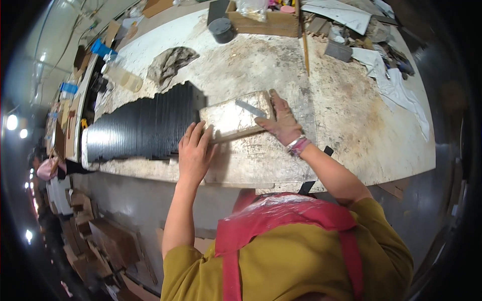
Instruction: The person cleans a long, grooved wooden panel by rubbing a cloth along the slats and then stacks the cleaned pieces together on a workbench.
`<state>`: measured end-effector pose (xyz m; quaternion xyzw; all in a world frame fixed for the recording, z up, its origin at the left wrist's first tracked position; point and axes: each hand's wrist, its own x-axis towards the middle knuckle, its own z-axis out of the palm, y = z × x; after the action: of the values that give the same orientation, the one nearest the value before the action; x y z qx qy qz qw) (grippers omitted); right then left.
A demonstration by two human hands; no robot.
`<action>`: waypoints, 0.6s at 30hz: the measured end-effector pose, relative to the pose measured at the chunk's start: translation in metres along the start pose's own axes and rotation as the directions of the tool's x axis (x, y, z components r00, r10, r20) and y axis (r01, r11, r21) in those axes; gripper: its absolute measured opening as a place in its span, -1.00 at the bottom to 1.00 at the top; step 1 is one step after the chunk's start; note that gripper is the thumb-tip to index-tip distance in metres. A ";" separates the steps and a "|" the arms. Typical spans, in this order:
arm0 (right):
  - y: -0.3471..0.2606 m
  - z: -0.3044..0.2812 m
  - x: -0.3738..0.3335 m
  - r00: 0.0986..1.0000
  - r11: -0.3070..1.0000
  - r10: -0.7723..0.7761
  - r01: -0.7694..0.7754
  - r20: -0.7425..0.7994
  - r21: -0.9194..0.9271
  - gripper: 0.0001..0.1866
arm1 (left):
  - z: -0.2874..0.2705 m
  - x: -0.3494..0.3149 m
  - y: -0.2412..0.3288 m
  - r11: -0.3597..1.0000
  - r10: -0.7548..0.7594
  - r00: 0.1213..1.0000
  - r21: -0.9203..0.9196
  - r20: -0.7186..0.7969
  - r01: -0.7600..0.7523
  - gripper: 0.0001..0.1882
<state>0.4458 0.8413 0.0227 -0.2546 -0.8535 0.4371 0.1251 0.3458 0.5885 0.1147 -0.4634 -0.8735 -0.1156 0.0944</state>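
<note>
Two bare hands work at one block on our paint-crusted workbench (351, 125). Farthest left, a long row of thin black sheets (140, 130) stands on edge, packed tight, running up to the block. Behind it lie a pale plastic bottle (123, 78) on its side and a crumpled grey rag (170, 62). Our left hand (193, 150) lies flat with fingers spread, pressing the near left corner of the pale rectangular block (236, 118), right where it meets the end of the black row. The block sits mid-bench, tilted slightly, with a narrow grey strip across its top. Our right hand (282, 120) lies open against the block's right end, fingers stretched along that edge, gripping nothing. Farther back stand a dark round cup (221, 29) and a cardboard box (263, 22).
</note>
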 end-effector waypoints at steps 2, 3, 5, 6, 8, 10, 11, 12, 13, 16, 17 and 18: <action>-0.016 -0.006 0.006 1.000 0.999 0.006 -0.007 -0.009 -0.038 -0.06 | -0.004 0.001 -0.010 0.998 0.046 0.999 -0.031 -0.024 -0.046 -0.49; -0.023 -0.010 0.008 0.999 0.998 0.023 -0.021 0.032 -0.053 -0.13 | -0.007 0.002 -0.016 0.996 0.076 0.997 -0.043 -0.034 -0.077 -0.50; -0.029 -0.013 0.012 0.993 0.994 0.094 -0.088 0.078 -0.069 -0.16 | -0.013 0.003 -0.028 0.989 0.112 0.992 -0.089 -0.050 -0.116 -0.50; -0.028 -0.011 0.011 0.999 0.996 0.051 -0.051 -0.003 -0.079 -0.26 | -0.016 0.005 -0.035 0.982 0.149 0.986 -0.107 -0.070 -0.156 -0.51; -0.037 -0.028 0.012 0.977 0.978 0.210 -0.210 0.045 0.002 -0.36 | -0.024 0.009 -0.050 0.968 0.219 0.973 -0.106 -0.076 -0.226 -0.52; -0.034 -0.032 0.006 0.962 0.963 0.271 -0.271 -0.027 -0.004 -0.57 | -0.028 0.010 -0.069 0.954 0.257 0.963 -0.135 -0.077 -0.266 -0.52; -0.040 -0.034 0.002 0.949 0.950 0.312 -0.312 -0.049 0.005 -0.60 | -0.029 0.009 -0.078 0.949 0.267 0.961 -0.152 -0.079 -0.276 -0.52; -0.049 -0.037 -0.002 0.934 0.936 0.351 -0.350 -0.069 0.014 -0.63 | -0.030 0.007 -0.088 0.944 0.273 0.959 -0.169 -0.080 -0.283 -0.53; -0.056 -0.039 -0.005 0.918 0.922 0.387 -0.386 -0.086 0.024 -0.65 | -0.028 0.004 -0.096 0.942 0.276 0.959 -0.178 -0.070 -0.284 -0.53; -0.057 -0.033 -0.012 0.910 0.927 0.373 -0.357 -0.180 0.119 -0.73 | -0.031 -0.009 -0.120 0.940 0.283 0.958 -0.184 -0.044 -0.286 -0.55; -0.050 -0.034 -0.012 0.907 0.921 0.380 -0.354 -0.183 0.161 -0.75 | -0.033 -0.014 -0.128 0.940 0.287 0.957 -0.178 -0.043 -0.290 -0.55; -0.022 -0.040 -0.013 0.952 0.987 0.149 -0.158 -0.267 -0.012 -0.77 | -0.034 -0.016 -0.132 0.932 0.299 0.953 -0.198 -0.051 -0.303 -0.56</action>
<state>0.4673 0.8507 0.0645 -0.3785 -0.8137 0.3933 0.1997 0.2467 0.4937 0.1279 -0.5975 -0.7749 -0.1931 0.0719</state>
